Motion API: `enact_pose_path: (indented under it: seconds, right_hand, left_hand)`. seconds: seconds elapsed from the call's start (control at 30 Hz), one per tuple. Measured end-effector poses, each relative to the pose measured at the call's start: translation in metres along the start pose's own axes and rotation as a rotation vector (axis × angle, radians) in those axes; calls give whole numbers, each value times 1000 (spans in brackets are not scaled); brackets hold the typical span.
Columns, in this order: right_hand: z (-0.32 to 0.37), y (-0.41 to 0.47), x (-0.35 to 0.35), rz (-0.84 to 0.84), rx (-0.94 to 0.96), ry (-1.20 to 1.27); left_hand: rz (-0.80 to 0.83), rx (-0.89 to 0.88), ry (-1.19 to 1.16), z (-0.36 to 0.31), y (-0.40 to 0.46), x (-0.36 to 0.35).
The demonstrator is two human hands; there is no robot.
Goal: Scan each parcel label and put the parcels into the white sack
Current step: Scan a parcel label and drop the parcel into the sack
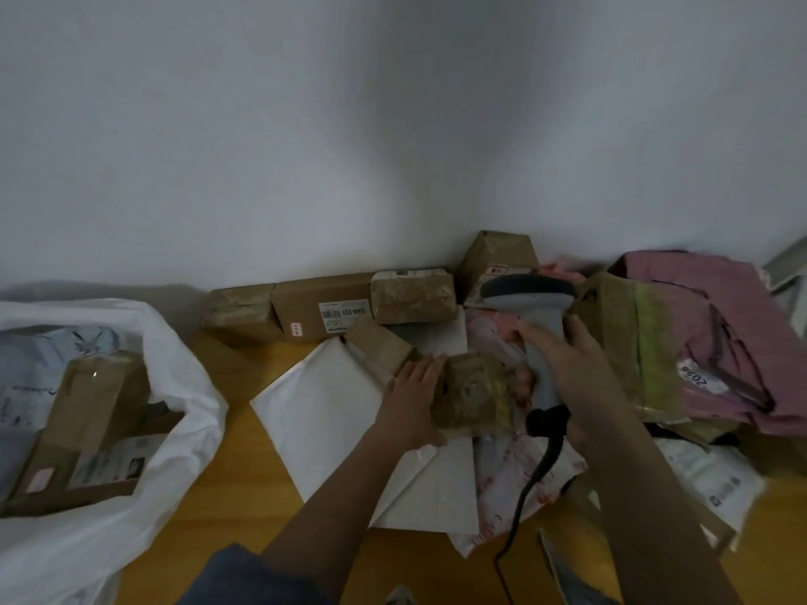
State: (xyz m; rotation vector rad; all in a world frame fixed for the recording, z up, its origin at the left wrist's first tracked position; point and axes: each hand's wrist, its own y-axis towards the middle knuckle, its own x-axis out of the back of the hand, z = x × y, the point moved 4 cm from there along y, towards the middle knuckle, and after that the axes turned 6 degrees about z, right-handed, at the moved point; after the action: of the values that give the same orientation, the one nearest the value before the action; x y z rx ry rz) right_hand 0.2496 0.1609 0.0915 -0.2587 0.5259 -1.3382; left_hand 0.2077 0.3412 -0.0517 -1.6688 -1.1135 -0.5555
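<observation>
Parcels fill the lower half of the head view, heaped on a wooden floor (244, 486) against a pale wall. Just right of centre, the left hand (412, 397) lies with straight fingers flat against the left side of a small brown taped parcel (474, 397), steadying it without curling round it. The right hand (576, 377) grips the handle of a grey handheld barcode scanner (530, 294), whose head sits above and behind that parcel and whose black cable (530, 482) trails toward the bottom edge; whether the scanner is aimed at a label cannot be told, since no label shows on the small parcel's visible faces. Under both hands lie a flat white mailer (323, 403) and a pink-patterned poly bag (506, 478). Along the wall in the middle stand several cardboard boxes, among them a long box with a barcode label (321, 307). At the right edge a mauve poly bag (716, 325) is draped over more parcels. At the lower left, the white sack (174, 369) stands open, already holding a cardboard box (87, 412) and at least one pale labelled bag. By that showing, a few parcels are done and most of the pile is left; the small brown parcel looks to be the one in hand, not yet moved to the sack.
</observation>
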Motion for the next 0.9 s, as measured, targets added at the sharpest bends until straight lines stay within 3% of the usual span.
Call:
enact_pose_path:
  seconds: [0.17,0.3,0.5,0.63,0.8,0.9]
  right_hand:
    - [4,-2,19,-37,18,57]
    - [4,-2,25,-55,33,92]
    - [0,-12,13,-50,35,52]
    - [-6,-20,-8,-7,64,-7]
    - [-9,-39,-39,62,143,-41]
    - [-12,-48,-49,86,175,-99]
  left_hand:
    - [-63,11,-112,3,2,4]
    - [-75,11,-626,8,-14,15]
    - [38,236,-1490,15,-63,30]
    - [-30,112,-1936,8,-92,42]
    - [-44,-77,-2056,-6,-119,59]
    - [-97,-77,-2040,-7,-132,62]
